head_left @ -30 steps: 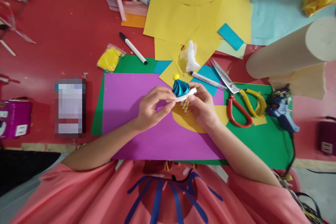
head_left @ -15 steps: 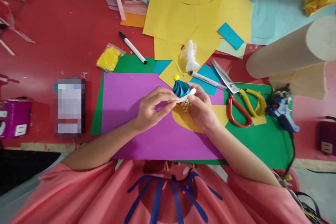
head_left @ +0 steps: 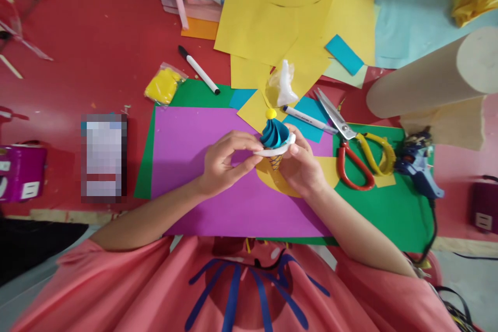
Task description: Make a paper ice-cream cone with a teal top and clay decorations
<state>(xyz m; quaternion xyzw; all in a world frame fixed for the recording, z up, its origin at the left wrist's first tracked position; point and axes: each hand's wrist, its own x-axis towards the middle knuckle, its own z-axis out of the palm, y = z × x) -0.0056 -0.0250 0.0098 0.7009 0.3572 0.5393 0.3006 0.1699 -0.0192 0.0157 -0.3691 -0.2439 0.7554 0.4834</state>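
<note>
A model ice cream cone (head_left: pixel 274 134) stands between my hands, with a teal swirled top, a yellow ball at its tip and a yellow cone with dark criss-cross lines. Along the base of the swirl runs a white strip (head_left: pixel 272 153) that looks like modelling clay. My left hand (head_left: pixel 224 165) pinches the strip's left end between thumb and fingertips. On the other side, my right hand (head_left: pixel 305 168) grips the cone, its thumb by the strip's right end; some of its fingers are hidden behind the cone. Beneath lie a purple sheet (head_left: pixel 194 166) and a round yellow-orange piece (head_left: pixel 268 179).
Beyond my hands lie white clay in plastic (head_left: pixel 286 85), a capped marker (head_left: pixel 309 119) and yellow sheets (head_left: pixel 272 15). Scissors (head_left: pixel 344 132), a glue gun (head_left: pixel 420 166) and a thick roll (head_left: pixel 420 80) are to the right. A yellow packet (head_left: pixel 163 85) and phone-like blurred rectangle (head_left: pixel 103 158) are left.
The model ice cream cone has shifted slightly right and tilted, showing more of its teal swirl. The white strip now curves farther around its front. Both hands keep their hold.
</note>
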